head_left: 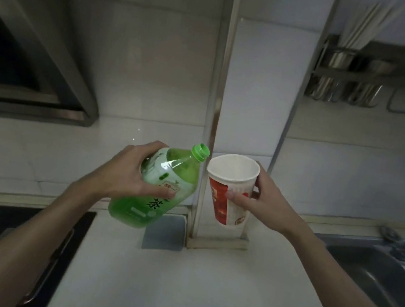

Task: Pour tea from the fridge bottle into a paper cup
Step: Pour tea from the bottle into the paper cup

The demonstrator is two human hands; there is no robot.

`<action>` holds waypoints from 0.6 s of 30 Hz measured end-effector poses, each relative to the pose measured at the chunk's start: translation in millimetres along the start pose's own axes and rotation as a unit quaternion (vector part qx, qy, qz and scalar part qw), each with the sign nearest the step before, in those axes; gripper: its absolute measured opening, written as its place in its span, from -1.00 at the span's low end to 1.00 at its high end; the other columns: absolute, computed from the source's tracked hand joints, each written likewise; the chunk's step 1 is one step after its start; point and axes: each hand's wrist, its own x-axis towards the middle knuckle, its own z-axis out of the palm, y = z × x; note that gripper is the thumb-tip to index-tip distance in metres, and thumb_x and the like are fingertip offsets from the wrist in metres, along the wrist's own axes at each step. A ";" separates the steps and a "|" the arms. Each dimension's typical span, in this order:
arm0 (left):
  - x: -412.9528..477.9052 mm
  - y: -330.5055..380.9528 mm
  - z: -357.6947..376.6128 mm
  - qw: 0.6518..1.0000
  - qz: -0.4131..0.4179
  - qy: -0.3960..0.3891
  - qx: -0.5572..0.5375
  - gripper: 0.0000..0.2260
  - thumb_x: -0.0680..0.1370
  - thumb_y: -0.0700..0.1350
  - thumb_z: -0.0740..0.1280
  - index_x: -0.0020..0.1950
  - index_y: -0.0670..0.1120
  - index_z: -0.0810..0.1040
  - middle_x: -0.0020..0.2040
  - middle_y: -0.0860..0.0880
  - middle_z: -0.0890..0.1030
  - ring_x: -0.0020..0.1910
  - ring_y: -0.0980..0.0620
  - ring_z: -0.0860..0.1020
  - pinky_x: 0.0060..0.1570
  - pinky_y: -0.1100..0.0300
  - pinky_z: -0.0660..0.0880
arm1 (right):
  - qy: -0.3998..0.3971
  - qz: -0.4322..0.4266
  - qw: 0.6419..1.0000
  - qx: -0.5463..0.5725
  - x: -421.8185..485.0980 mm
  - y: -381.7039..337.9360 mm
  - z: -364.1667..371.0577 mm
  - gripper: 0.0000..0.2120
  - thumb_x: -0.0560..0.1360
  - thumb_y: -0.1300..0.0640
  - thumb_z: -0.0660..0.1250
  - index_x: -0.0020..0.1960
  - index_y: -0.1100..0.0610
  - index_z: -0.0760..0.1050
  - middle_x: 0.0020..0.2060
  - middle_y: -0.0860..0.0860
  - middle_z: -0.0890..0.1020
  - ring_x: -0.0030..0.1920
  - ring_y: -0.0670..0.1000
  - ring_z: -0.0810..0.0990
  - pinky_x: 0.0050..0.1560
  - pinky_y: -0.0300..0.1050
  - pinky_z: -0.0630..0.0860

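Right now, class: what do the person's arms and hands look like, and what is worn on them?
The left hand and right hand are bare: no gloves, rings, watch or bracelet show. Both forearms are uncovered; no sleeve is visible.

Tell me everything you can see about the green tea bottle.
The green tea bottle is clear plastic holding green liquid, with a pale label and a green neck that looks uncapped. It is held tilted above the counter, mouth pointing up toward the rim of the paper cup. The left hand grips its body.
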 end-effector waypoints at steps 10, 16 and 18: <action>36.8 41.3 -42.6 0.993 0.040 -0.029 0.110 -0.44 0.20 0.26 0.58 0.13 0.17 0.51 -0.10 0.13 0.68 -0.18 0.18 0.67 -0.16 0.03 0.64 | 0.005 -0.021 1.000 -0.017 12.6 -36.2 -26.9 -0.47 0.34 -0.11 0.48 0.24 -0.22 0.35 0.12 -0.24 0.59 0.12 -0.24 0.58 -0.01 -0.26 0.59; 47.5 62.0 -63.1 0.986 0.048 -0.042 0.154 -0.46 0.19 0.29 0.56 0.07 0.16 0.52 -0.12 0.13 0.66 -0.19 0.17 0.66 -0.17 0.03 0.63 | -0.006 -0.038 0.999 -0.001 14.9 -55.7 -32.2 -0.49 0.38 -0.03 0.49 0.26 -0.15 0.38 0.05 -0.29 0.62 0.09 -0.24 0.59 -0.02 -0.30 0.58; 50.2 69.4 -70.0 0.984 0.051 -0.050 0.165 -0.49 0.21 0.26 0.58 0.06 0.15 0.52 -0.12 0.12 0.66 -0.20 0.17 0.66 -0.18 0.04 0.64 | -0.004 -0.041 0.999 0.009 16.3 -60.2 -34.6 -0.50 0.40 -0.02 0.49 0.28 -0.11 0.39 0.07 -0.23 0.64 0.10 -0.21 0.61 -0.03 -0.29 0.58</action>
